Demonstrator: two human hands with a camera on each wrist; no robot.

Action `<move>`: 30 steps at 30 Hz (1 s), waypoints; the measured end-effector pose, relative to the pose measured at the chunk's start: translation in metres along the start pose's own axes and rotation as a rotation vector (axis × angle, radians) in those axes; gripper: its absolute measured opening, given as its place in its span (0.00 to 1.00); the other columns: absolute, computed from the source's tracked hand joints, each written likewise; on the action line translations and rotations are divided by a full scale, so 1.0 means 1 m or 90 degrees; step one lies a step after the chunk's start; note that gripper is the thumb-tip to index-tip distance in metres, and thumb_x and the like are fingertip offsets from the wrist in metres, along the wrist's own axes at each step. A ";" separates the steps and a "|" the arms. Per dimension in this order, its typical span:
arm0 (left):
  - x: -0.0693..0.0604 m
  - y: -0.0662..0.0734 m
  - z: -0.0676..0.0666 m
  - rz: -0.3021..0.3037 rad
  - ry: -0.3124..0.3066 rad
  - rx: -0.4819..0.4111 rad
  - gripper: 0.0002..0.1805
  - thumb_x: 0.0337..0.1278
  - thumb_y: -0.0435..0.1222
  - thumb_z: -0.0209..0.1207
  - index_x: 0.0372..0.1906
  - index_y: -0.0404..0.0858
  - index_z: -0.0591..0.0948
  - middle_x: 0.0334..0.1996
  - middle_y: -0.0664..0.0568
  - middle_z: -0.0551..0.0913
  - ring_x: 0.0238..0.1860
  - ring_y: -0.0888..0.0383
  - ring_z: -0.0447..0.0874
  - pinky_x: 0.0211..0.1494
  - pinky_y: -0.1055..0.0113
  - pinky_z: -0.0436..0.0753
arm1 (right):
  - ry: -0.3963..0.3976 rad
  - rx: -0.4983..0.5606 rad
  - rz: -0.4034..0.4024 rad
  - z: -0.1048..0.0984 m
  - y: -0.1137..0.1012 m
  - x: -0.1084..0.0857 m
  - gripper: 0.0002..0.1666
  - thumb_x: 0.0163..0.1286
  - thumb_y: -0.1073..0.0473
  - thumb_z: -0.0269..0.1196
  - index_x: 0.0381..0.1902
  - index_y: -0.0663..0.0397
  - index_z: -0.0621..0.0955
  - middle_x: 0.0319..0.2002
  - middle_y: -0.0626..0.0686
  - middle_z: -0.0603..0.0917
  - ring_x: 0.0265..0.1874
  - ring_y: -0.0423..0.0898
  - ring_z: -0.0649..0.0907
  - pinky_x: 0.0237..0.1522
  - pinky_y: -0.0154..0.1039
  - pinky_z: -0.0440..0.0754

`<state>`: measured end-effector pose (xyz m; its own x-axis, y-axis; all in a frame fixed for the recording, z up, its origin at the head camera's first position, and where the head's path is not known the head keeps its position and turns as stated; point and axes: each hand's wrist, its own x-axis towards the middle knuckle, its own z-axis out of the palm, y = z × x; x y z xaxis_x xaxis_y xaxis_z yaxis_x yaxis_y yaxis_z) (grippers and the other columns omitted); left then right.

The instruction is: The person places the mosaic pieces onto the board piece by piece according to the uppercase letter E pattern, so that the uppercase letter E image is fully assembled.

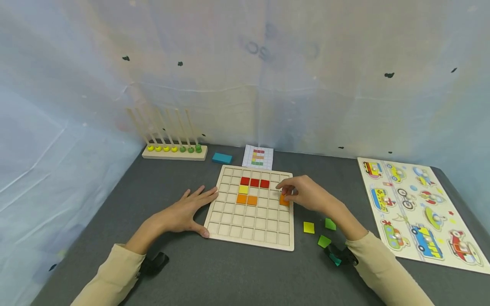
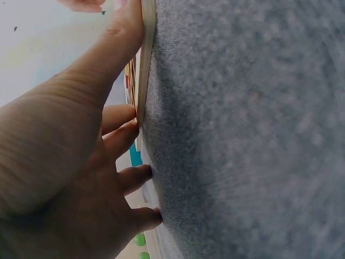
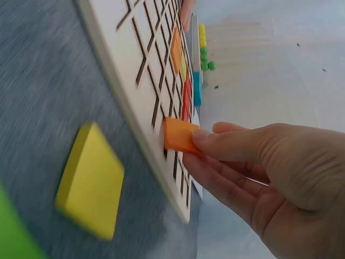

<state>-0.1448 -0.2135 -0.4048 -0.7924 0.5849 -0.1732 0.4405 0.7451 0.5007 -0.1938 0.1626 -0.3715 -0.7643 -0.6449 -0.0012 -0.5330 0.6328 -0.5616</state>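
Observation:
A wooden grid board (image 1: 249,221) lies at the middle of the table. In its upper part sit several red tiles (image 1: 254,182), one yellow tile (image 1: 243,189) and two orange tiles (image 1: 246,199). The left hand (image 1: 183,212) rests spread along the board's left edge, thumb at the lower corner; in the left wrist view this hand (image 2: 81,140) touches the edge. Over the right edge, the right hand (image 1: 308,193) pinches another orange tile (image 1: 283,200). In the right wrist view the hand (image 3: 259,167) holds that tile (image 3: 180,135) between thumb and fingers, tilted above the grid.
Right of the board lie a yellow tile (image 1: 308,228) and several green tiles (image 1: 324,241). Behind it are a pattern card (image 1: 258,157), a blue block (image 1: 222,158) and a peg stand with beads (image 1: 174,153). A vehicle picture board (image 1: 421,212) lies at the right.

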 end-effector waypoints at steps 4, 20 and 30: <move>0.001 0.000 0.001 0.002 -0.001 0.000 0.65 0.35 0.62 0.70 0.78 0.41 0.53 0.78 0.46 0.49 0.77 0.38 0.38 0.71 0.31 0.39 | -0.003 0.002 -0.007 0.001 -0.008 0.008 0.18 0.64 0.67 0.67 0.53 0.61 0.83 0.35 0.47 0.84 0.36 0.42 0.82 0.37 0.36 0.81; 0.001 0.000 0.001 0.000 0.003 -0.002 0.65 0.34 0.62 0.70 0.78 0.40 0.53 0.78 0.46 0.49 0.77 0.38 0.38 0.70 0.31 0.38 | 0.017 0.047 -0.053 0.023 -0.024 0.034 0.15 0.64 0.67 0.67 0.49 0.60 0.84 0.37 0.48 0.85 0.37 0.41 0.82 0.41 0.36 0.82; 0.001 -0.001 0.001 0.001 0.002 -0.004 0.65 0.35 0.62 0.70 0.78 0.40 0.53 0.78 0.47 0.48 0.77 0.38 0.38 0.71 0.32 0.38 | 0.011 0.022 -0.066 0.037 -0.021 0.037 0.14 0.64 0.71 0.66 0.49 0.63 0.84 0.35 0.51 0.86 0.35 0.44 0.83 0.39 0.34 0.82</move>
<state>-0.1456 -0.2133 -0.4063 -0.7928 0.5852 -0.1702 0.4388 0.7419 0.5069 -0.1976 0.1092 -0.3898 -0.7115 -0.6989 0.0721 -0.5973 0.5477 -0.5859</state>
